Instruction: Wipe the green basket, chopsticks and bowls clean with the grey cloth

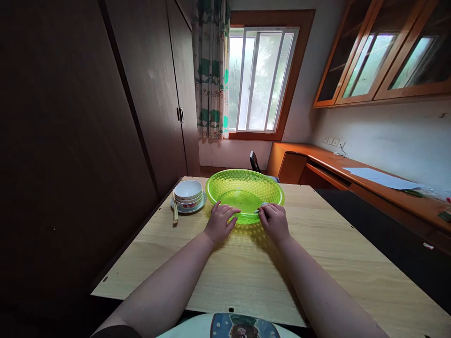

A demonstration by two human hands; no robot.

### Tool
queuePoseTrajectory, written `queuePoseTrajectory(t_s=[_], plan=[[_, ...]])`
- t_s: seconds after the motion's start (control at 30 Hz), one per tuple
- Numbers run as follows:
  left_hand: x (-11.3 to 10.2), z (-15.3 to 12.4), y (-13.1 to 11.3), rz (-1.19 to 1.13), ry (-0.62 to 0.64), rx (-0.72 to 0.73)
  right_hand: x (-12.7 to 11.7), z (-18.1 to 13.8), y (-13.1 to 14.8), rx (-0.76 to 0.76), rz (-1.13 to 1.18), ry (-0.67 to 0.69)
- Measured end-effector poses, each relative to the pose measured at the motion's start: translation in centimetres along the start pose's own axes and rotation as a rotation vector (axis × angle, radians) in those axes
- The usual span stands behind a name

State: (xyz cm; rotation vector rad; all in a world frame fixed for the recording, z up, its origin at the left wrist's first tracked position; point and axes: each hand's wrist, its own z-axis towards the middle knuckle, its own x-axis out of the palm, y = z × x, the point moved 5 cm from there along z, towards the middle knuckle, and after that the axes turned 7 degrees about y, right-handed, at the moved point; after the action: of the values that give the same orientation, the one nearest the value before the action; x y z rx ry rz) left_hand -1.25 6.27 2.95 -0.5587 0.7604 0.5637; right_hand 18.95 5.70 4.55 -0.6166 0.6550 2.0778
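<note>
A translucent green plastic basin [246, 185] stands on the light wooden table [317, 253], straight ahead of me. My left hand [220, 223] lies flat on the table with fingers spread, its fingertips touching the basin's near rim. My right hand [274, 219] rests at the near rim too, fingers curled around a small grey-blue thing [262, 205] that I cannot make out.
Stacked white bowls on a saucer [188, 195] sit at the table's far left, with chopsticks [175, 211] beside them. A dark wardrobe stands at the left, an orange desk [352, 169] with papers at the right, and a chair back [254, 161] beyond the table.
</note>
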Motion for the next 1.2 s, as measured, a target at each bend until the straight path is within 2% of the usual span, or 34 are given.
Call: queuePoseTrajectory(t_s=[0.33,1.2], plan=[[0.04,-0.01,0.06,-0.018,-0.003,0.005,-0.05,0.0,0.25,-0.051,0.038,-0.006],[0.03,0.02,0.14,-0.024,0.005,0.003,-0.17,0.01,0.48,-0.051,-0.008,-0.013]])
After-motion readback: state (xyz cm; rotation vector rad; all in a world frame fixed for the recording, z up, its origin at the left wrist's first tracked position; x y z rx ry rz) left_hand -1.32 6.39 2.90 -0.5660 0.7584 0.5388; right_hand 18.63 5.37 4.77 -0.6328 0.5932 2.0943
